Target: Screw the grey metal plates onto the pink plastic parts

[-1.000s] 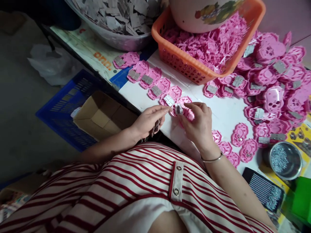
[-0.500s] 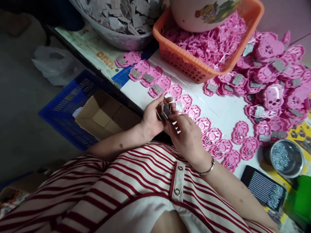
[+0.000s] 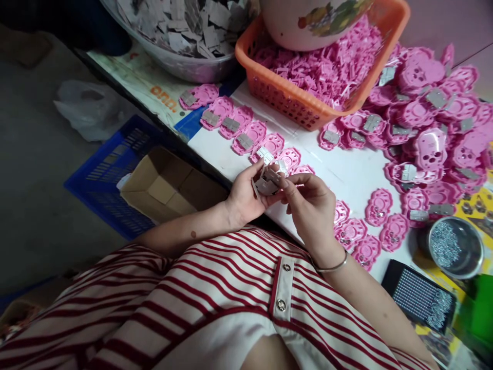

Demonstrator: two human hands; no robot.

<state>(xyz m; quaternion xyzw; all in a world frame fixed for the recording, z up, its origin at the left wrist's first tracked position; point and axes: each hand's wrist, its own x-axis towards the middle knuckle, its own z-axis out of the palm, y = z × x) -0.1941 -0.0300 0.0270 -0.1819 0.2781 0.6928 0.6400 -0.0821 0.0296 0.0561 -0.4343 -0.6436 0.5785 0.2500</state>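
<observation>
My left hand (image 3: pixel 248 198) is palm up and curled around several flat grey plates (image 3: pixel 267 183), like those lying in the pink shells. The thumb and fingers of my right hand (image 3: pixel 310 208) pinch the right edge of one grey plate at the stack. Just beyond my hands a row of pink plastic shells (image 3: pixel 251 134) runs diagonally along the table edge. Those toward the far left carry a grey plate each; some nearer shells (image 3: pixel 352 232) hold small shiny metal parts instead. My right hand and forearm hide part of the row.
An orange basket (image 3: pixel 285 100) of small pink parts stands at the back, beside a basin (image 3: pixel 181 64) of grey plates. Pink shells (image 3: pixel 431 146) are heaped at right. Nearer are a steel bowl (image 3: pixel 472 257) of screws and a black tray (image 3: pixel 416 298). A blue crate (image 3: pixel 92 177) sits below left.
My right hand has shifted right and its fingers now pinch a plate's edge. The plates in my left hand have tilted and fanned apart. The view has moved slightly.
</observation>
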